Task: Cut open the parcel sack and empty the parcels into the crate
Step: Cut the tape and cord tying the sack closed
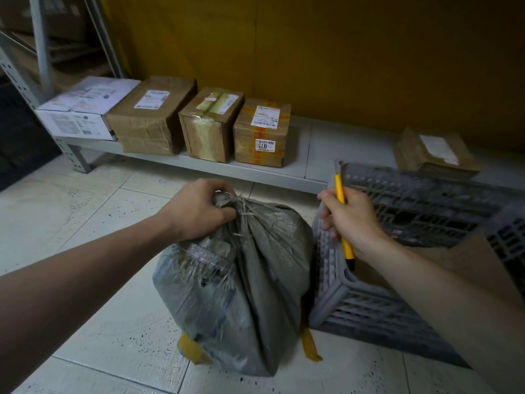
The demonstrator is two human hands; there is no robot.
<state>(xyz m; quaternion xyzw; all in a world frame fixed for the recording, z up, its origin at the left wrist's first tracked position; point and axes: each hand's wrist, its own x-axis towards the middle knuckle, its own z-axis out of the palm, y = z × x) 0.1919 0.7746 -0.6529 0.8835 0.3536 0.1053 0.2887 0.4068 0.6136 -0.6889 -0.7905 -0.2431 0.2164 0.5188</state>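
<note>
A grey woven parcel sack stands on the tiled floor, its neck gathered and frayed at the top. A torn patch on its left side shows parcels in clear wrap. My left hand grips the bunched neck. My right hand holds a yellow utility knife, its tip pointing up and away, to the right of the sack. A grey slatted plastic crate sits right beside the sack, under my right hand.
A low grey shelf runs along the yellow wall with several cardboard boxes and a white box. Another flat carton lies behind the crate. A metal rack upright stands at the left.
</note>
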